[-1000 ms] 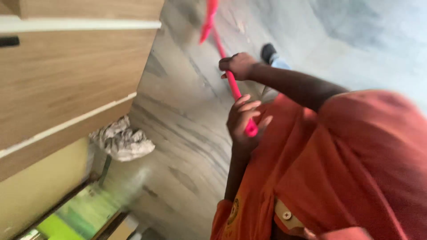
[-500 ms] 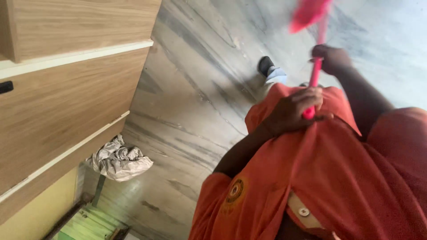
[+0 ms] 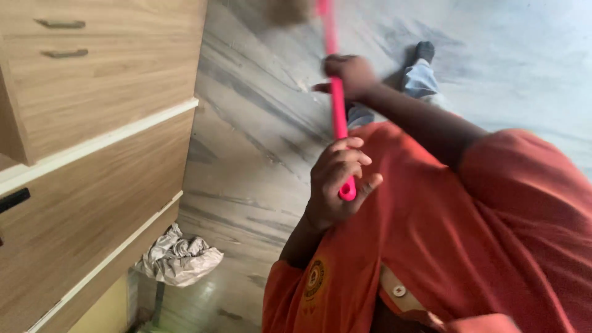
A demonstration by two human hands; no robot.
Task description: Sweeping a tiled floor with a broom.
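The pink broom handle [image 3: 336, 105] runs off the top edge, its head blurred.

I am seeing one label-like mark: a small round badge [image 3: 316, 279] in yellow with a dark centre, sitting low on the front of the orange shirt [image 3: 468, 246], near its left edge in the frame and just below the forearm. Its detail is blurring out. I am finding no packages, signs or screens anywhere else in the head view.
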